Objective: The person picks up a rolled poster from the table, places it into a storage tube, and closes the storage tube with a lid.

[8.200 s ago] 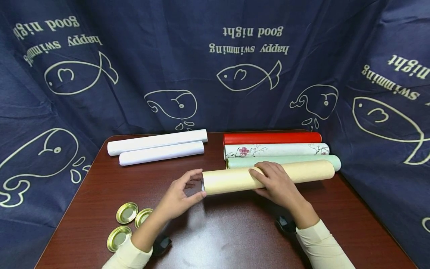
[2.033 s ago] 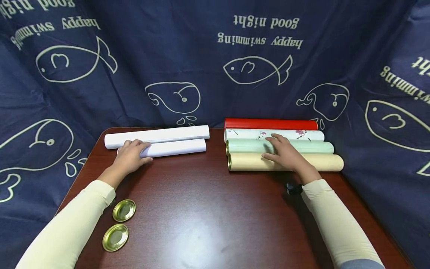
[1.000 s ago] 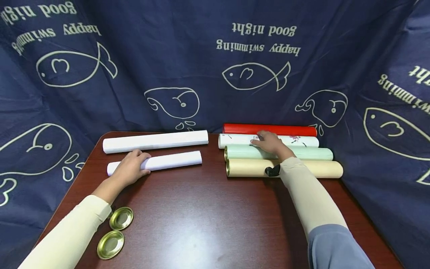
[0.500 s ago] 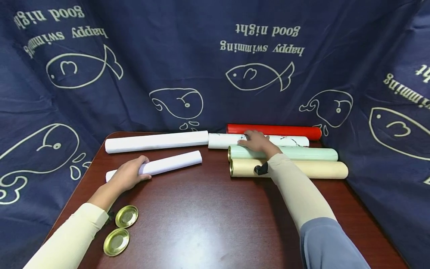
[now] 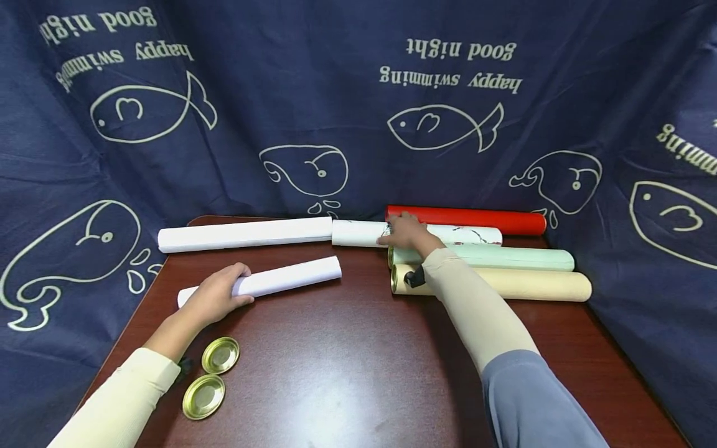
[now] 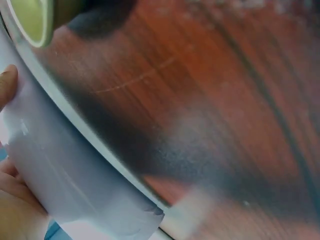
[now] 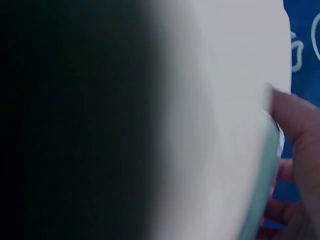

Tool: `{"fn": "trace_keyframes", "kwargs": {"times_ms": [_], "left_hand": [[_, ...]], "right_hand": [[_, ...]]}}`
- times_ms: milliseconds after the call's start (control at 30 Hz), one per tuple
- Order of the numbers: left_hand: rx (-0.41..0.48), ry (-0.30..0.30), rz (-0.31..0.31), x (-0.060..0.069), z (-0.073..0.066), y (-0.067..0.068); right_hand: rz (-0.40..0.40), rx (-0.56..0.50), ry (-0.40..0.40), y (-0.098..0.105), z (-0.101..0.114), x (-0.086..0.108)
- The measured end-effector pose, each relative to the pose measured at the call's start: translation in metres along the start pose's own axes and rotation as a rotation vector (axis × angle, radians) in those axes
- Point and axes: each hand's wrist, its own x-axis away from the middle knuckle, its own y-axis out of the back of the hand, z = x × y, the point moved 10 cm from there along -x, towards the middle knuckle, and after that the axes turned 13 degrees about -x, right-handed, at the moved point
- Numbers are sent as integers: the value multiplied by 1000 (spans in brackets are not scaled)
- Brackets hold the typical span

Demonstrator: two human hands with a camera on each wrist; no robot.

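My left hand [image 5: 218,295] grips the left part of a short white paper roll [image 5: 291,277] that lies slanted on the table. In the left wrist view the thumb and curled fingers sit along the roll [image 6: 75,170]. At the back, a white tube with a floral branch print [image 5: 355,233] is held from above by my right hand [image 5: 409,233], fingers bent over it. Its left end appears to meet the right end of a longer white roll [image 5: 246,235]. The right wrist view is mostly dark and blurred, with part of the right hand [image 7: 305,145] at its edge.
A red tube [image 5: 487,219] lies behind the floral one. In front are a pale green tube [image 5: 515,257] and a cream tube [image 5: 521,284], under my right forearm. Two gold lids [image 5: 220,355] lie near my left forearm. A navy curtain [image 5: 313,74] hangs behind the table.
The cream tube, earlier between both hands, now lies in the row. My left hand has drawn the short roll forward, away from the long one. My right hand has slid the floral tube left.
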Motion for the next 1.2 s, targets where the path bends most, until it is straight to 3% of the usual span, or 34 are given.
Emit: {"fn": "trace_keyframes", "kwargs": {"times_ms": [433, 700, 933, 1200], "left_hand": [[47, -34, -4, 2, -12, -2], [53, -56, -14, 1, -19, 0], [78, -144, -67, 2, -33, 7], [81, -122, -35, 7, -30, 3]], "right_hand": [[3, 43, -34, -3, 18, 2], [-7, 100, -67, -6, 12, -5], [-114, 57, -5, 7, 15, -1], [-161, 8, 96, 19, 19, 1]]}}
